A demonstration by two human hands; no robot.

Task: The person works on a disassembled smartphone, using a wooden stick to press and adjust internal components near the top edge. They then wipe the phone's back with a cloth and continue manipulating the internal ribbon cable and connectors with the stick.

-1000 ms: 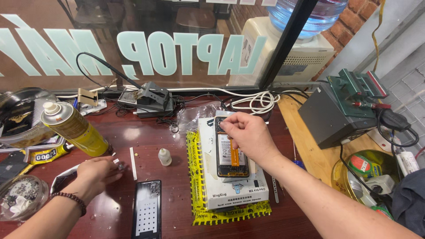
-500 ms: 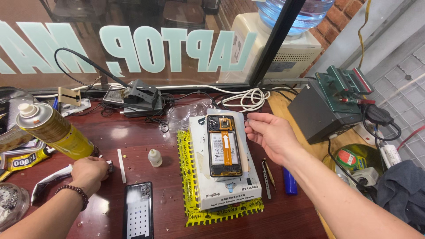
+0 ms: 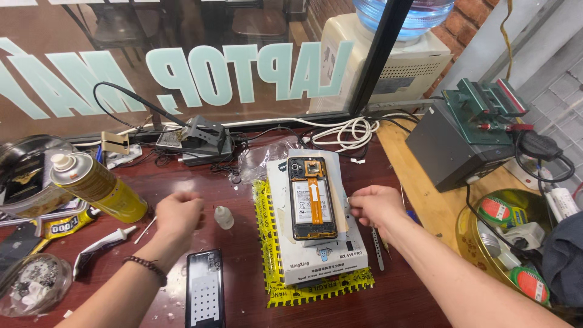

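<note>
An opened black phone [image 3: 313, 197], its battery and orange flex cable exposed, lies on a white work pad [image 3: 322, 261] over a yellow mat [image 3: 267, 243]. My right hand [image 3: 373, 206] rests at the pad's right edge, fingers curled together, and I see nothing in them. My left hand [image 3: 179, 212] hovers as a blurred, loosely closed fist left of a small clear dropper bottle [image 3: 223, 217]. Whether it holds anything is not visible. The phone's back cover [image 3: 205, 297] lies below it.
A yellow spray can [image 3: 100, 185], a thin white swab [image 3: 146, 229], a glue tube [image 3: 61, 226] and a dish of small parts [image 3: 27, 285] sit at left. A soldering stand [image 3: 194, 143], coiled white cable [image 3: 346, 130], grey box [image 3: 452, 146] and round tin [image 3: 504, 243] ring the pad.
My right hand has come off the phone and moved to the pad's right edge. My left hand has lifted from the table and closed into a fist.
</note>
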